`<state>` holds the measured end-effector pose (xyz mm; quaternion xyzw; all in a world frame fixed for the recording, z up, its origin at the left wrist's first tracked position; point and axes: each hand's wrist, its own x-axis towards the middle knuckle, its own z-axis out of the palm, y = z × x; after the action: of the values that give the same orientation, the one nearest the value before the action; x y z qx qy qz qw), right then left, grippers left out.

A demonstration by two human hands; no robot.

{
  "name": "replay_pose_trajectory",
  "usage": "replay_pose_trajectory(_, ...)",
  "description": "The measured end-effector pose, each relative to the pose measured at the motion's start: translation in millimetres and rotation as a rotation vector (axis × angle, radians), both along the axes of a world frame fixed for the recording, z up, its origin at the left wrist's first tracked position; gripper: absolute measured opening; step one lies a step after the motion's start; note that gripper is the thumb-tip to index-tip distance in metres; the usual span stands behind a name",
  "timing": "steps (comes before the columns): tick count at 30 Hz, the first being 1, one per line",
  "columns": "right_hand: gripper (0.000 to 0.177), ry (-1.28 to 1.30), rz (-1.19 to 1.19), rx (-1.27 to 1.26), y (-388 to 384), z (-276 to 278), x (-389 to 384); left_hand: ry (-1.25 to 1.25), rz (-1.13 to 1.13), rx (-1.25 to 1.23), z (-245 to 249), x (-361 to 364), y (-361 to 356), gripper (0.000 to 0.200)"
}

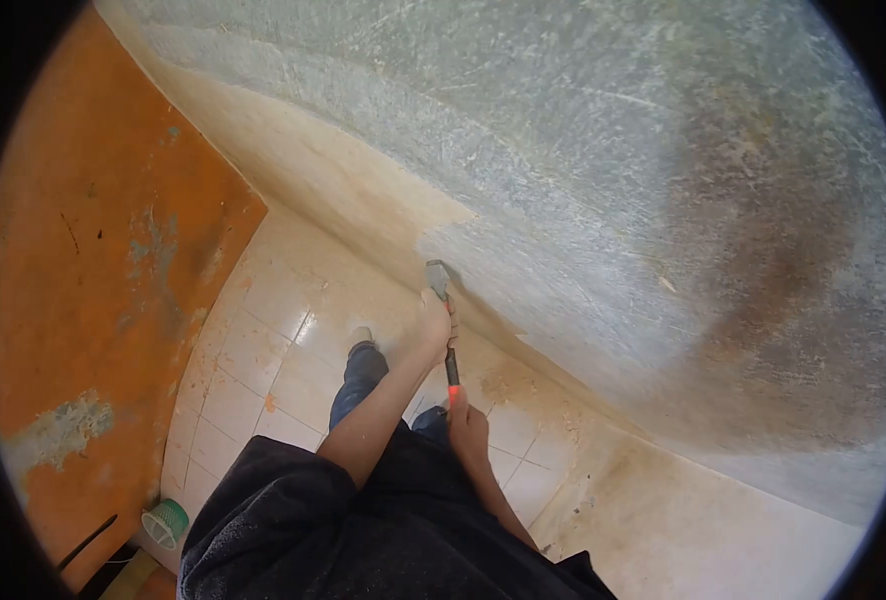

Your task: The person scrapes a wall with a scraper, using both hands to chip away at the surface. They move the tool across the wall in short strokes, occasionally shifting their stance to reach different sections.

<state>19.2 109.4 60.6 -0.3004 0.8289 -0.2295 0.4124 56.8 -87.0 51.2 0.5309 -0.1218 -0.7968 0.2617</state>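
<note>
Both my hands are closed around a long-handled scraper (pixel 452 368) with a black and red handle and a flat grey blade. My left hand (pixel 437 322) grips it high up, just below the blade. Lower down, my right hand (pixel 469 425) is wrapped around the red end of the handle. The blade points away from me and is right at the wall (pixel 543 230), near the lower edge of a cream-coloured patch (pixel 363 160). Around that patch the wall surface is grey and scratched.
An orange wall (pixel 113 250) with worn patches stands on the left. Pale floor tiles (pixel 248 375) with dust and crumbs lie under my feet. A green round basket-like container (pixel 166 523) sits at the lower left. A dark shadow falls on the right of the grey wall.
</note>
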Motion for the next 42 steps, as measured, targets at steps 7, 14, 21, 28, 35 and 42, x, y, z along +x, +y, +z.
replay_pose_trajectory(7,0.066,-0.012,-0.057,-0.001,1.9,21.0,-4.2,0.038,0.004,0.064,0.1,-3.5,7.0,0.037)
replay_pose_trajectory(14,0.067,-0.06,-0.089,0.004,7.3,42.3,-12.6,0.102,-0.003,0.062,24.3,-12.3,15.4,0.038)
replay_pose_trajectory(21,0.067,-0.017,-0.107,-0.022,16.0,36.2,-8.3,0.078,-0.002,0.053,16.8,-9.3,14.5,0.036)
replay_pose_trajectory(28,0.071,0.044,-0.015,0.0,4.0,22.6,6.4,-0.001,-0.006,0.078,15.2,2.0,4.6,0.035)
replay_pose_trajectory(35,0.062,0.057,0.048,-0.011,-2.0,32.4,3.3,0.145,-0.057,0.058,6.7,8.0,-4.9,0.036)
replay_pose_trajectory(42,0.065,-0.068,-0.119,0.043,11.1,41.6,-11.2,0.134,-0.047,0.143,16.0,-9.1,7.3,0.042)
